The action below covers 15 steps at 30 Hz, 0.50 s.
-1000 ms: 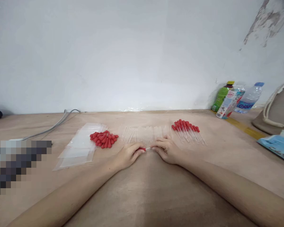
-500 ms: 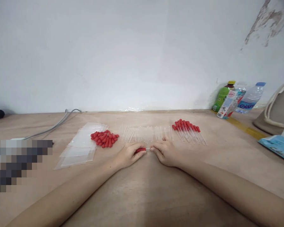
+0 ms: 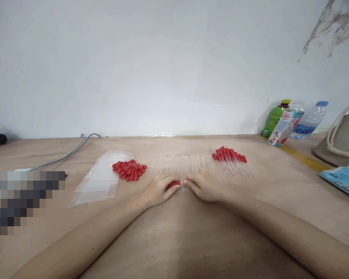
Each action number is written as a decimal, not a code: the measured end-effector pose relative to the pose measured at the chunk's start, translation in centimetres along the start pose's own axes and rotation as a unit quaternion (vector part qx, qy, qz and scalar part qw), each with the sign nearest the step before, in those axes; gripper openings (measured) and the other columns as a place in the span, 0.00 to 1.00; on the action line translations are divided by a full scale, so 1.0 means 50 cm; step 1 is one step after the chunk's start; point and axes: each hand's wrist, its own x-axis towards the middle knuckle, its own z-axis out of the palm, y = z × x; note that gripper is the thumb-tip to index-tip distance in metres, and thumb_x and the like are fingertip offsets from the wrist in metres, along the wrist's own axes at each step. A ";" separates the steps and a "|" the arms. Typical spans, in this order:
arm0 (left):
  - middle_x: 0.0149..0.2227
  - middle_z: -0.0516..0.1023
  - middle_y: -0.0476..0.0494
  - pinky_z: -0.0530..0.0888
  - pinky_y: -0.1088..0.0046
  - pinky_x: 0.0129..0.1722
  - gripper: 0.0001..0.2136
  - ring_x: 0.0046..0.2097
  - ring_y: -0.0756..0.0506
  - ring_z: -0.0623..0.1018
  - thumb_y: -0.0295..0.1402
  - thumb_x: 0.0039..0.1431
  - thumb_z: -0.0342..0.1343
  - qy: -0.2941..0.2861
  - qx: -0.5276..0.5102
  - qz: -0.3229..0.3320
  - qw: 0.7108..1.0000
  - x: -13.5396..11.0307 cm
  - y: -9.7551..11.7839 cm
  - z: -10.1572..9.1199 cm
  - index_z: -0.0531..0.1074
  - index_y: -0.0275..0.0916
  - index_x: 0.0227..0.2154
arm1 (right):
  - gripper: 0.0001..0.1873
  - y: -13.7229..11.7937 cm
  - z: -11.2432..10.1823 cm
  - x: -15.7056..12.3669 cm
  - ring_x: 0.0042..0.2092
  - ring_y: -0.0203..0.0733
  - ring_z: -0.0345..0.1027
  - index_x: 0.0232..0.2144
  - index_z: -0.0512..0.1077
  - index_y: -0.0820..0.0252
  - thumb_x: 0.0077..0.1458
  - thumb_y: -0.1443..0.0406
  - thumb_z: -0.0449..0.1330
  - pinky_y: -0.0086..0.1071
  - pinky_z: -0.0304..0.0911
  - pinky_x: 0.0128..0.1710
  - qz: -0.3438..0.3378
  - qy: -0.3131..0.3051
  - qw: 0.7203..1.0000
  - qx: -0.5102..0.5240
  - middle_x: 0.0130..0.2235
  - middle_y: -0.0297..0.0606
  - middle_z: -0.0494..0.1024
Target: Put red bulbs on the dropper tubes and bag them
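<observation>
Between thumb and fingers, my left hand [image 3: 162, 190] pinches a red rubber dropper bulb [image 3: 173, 183]. My right hand [image 3: 200, 186] is closed on a thin clear dropper tube, whose short bare stretch [image 3: 181, 183] shows at the mouth of the bulb; the rest lies hidden in the hand. Just beyond my hands lies a row of clear dropper tubes [image 3: 180, 163]. A heap of loose red bulbs [image 3: 130, 169] is to the left. On the right are several droppers [image 3: 229, 157] with red bulbs fitted on their tubes.
Clear plastic bags [image 3: 97, 180] lie partly under the loose bulbs. A grey cable [image 3: 65, 157] runs along the left. Bottles [image 3: 310, 124] and a carton [image 3: 282, 128] stand by the wall at right, near a grey bag [image 3: 341, 139] and a blue packet [image 3: 341, 180].
My right hand has moved slightly left, closer to my left hand. Less of the clear tube shows between the fingers and the red bulb.
</observation>
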 end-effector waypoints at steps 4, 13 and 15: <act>0.35 0.71 0.45 0.68 0.73 0.34 0.13 0.35 0.48 0.71 0.34 0.55 0.50 0.045 -0.003 -0.023 0.999 -0.002 -0.002 -0.002 0.63 0.39 0.43 | 0.12 0.003 -0.047 -0.003 0.26 0.33 0.63 0.26 0.71 0.60 0.53 0.65 0.49 0.25 0.51 0.26 0.039 -0.036 0.999 0.012 0.26 0.34 0.74; 0.27 0.64 0.48 0.64 0.77 0.26 0.09 0.28 0.52 0.66 0.33 0.55 0.48 0.023 0.002 -0.035 0.999 0.003 -0.005 -0.006 0.61 0.36 0.22 | 0.13 0.163 -0.145 -0.013 0.28 0.39 0.65 0.21 0.72 0.59 0.44 0.58 0.53 0.27 0.49 0.23 0.377 0.175 0.904 -0.105 0.24 0.38 0.74; 0.26 0.63 0.49 0.63 0.77 0.24 0.09 0.26 0.52 0.64 0.34 0.54 0.49 0.028 0.012 -0.050 0.998 0.004 -0.003 -0.007 0.59 0.36 0.22 | 0.14 0.186 -0.139 -0.016 0.28 0.39 0.65 0.21 0.72 0.59 0.45 0.58 0.52 0.27 0.49 0.23 0.395 0.183 0.892 -0.122 0.25 0.38 0.75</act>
